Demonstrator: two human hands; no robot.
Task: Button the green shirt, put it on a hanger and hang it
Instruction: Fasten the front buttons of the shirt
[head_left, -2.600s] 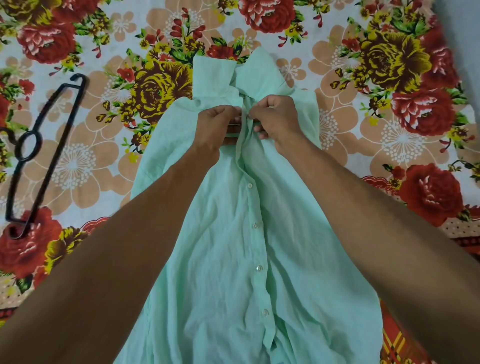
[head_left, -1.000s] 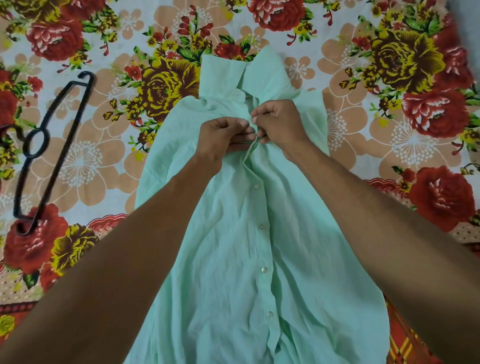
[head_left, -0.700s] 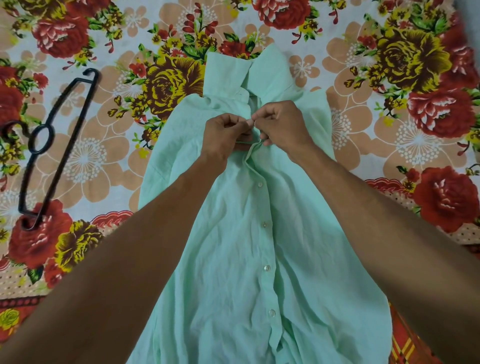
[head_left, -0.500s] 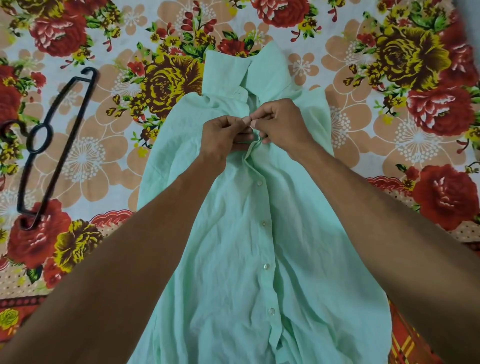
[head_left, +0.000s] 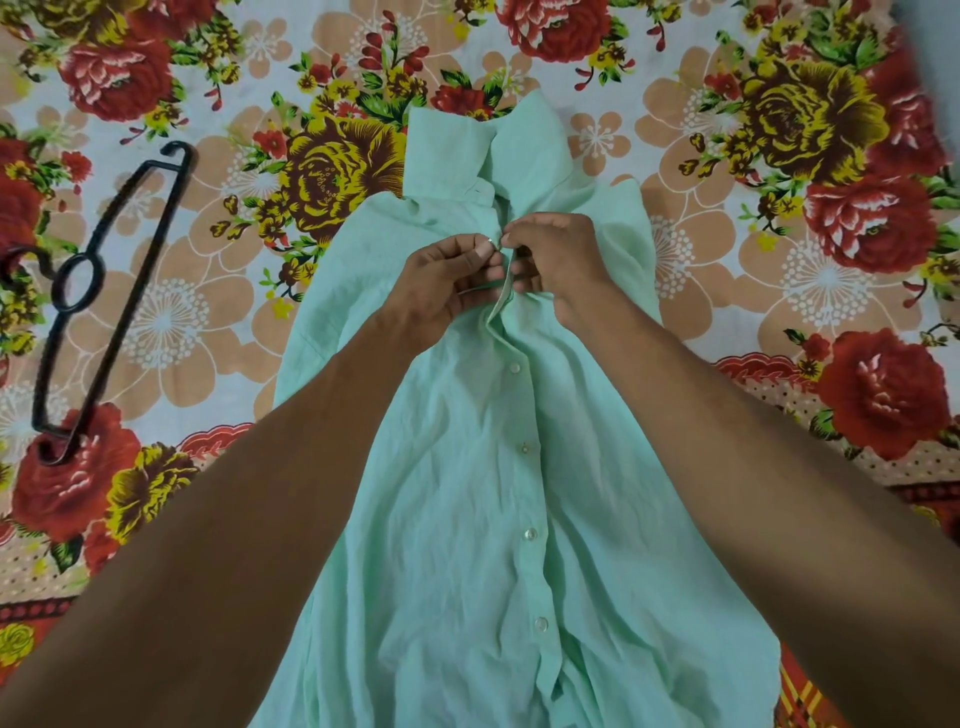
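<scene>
The mint green shirt (head_left: 467, 519) lies flat on the bed, collar away from me, with several buttons fastened down its front placket. My left hand (head_left: 447, 286) pinches the left edge of the placket just below the collar, a small button showing at its fingertips. My right hand (head_left: 556, 260) grips the other placket edge right beside it, fingertips nearly touching. Part of the placket between the hands is lifted off the bed. A black plastic hanger (head_left: 98, 296) lies flat on the bed to the left, apart from the shirt.
A floral bedsheet (head_left: 779, 234) with red and yellow flowers covers the whole surface under the shirt. A grey strip (head_left: 935, 41) shows at the top right corner.
Both hands stay at the placket below the collar, working it with small finger movements. The view has shifted slightly, and a button now shows at the left fingertips.
</scene>
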